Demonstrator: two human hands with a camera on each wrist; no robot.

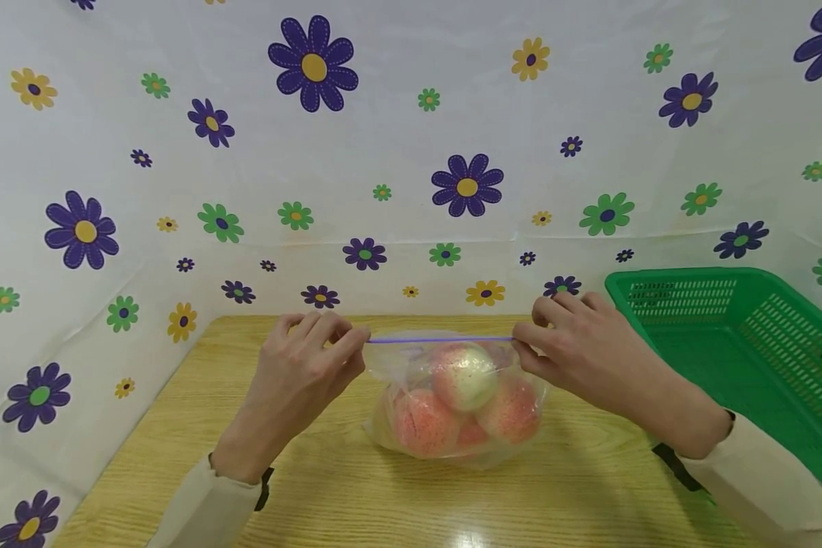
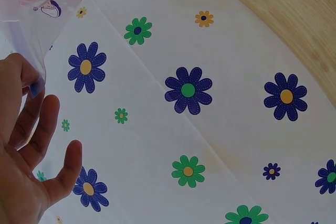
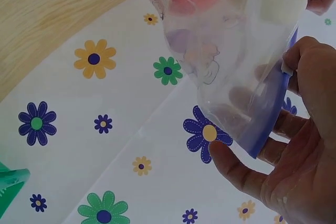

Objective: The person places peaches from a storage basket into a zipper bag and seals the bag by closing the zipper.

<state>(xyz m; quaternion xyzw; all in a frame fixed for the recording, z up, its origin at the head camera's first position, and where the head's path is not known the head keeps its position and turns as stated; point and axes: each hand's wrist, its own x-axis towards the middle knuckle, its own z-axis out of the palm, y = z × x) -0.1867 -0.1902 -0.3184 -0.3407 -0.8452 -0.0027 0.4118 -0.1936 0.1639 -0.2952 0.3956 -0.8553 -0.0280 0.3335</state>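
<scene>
A clear zip bag [image 1: 390, 369] stands on the table with several pink-and-yellow peaches [image 1: 425, 422] inside. Its purple zip strip [image 1: 445, 339] runs straight across the top between both hands. At the left end of the strip, my left hand [image 1: 308, 365] pinches the bag's corner; the left wrist view shows thumb and index finger on it, the other fingers loosely bent. My right hand [image 1: 582, 350] grips the opposite end. In the right wrist view a small whitish slider [image 3: 286, 68] sits under the thumb, with fingers behind the strip.
A green plastic basket [image 1: 692, 365] with slotted walls stands at the right, beside the right forearm. The wooden table [image 1: 329, 495] extends in front of the bag. Behind and to the left hangs a white flower-print cloth [image 1: 383, 137].
</scene>
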